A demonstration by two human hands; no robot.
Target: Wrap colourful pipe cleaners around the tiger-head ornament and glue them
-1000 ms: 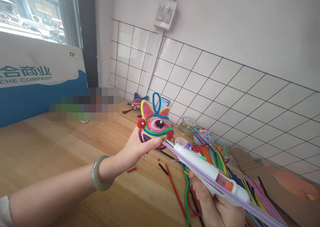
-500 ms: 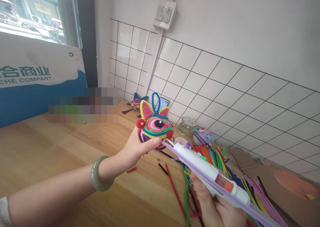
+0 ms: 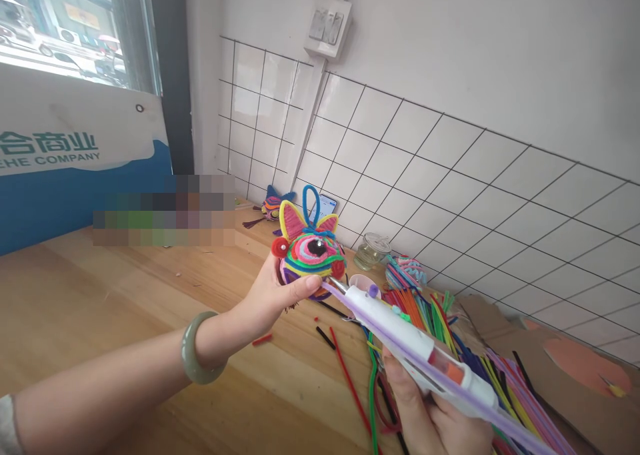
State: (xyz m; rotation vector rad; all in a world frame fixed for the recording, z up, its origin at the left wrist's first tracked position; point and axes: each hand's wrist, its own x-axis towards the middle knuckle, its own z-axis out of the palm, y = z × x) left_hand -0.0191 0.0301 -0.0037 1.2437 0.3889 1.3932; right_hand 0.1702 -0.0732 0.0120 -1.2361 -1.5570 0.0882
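My left hand (image 3: 273,288) is closed around a colourful pipe-cleaner animal head (image 3: 313,261) with yellow-edged pink ears, a black eye, red round pieces and a blue loop on top. A lilac pipe cleaner (image 3: 395,341) runs from beside my left thumb along the glue gun to the lower right; whether my thumb presses on its end I cannot make out. My right hand (image 3: 435,408) grips a white hot glue gun (image 3: 395,321). Its metal nozzle points at the underside of the head, close to the thumb tip. The head's far side is hidden.
Loose pipe cleaners (image 3: 430,321) in many colours spread over the wooden table (image 3: 240,401) at right, by a sheet of cardboard (image 3: 565,375). Behind stand a glass jar (image 3: 371,251), a phone (image 3: 325,207) and another animal head (image 3: 274,203), near the gridded wall.
The whole view has shifted very slightly. Both hands, the animal head and the glue gun keep nearly the same positions relative to each other.
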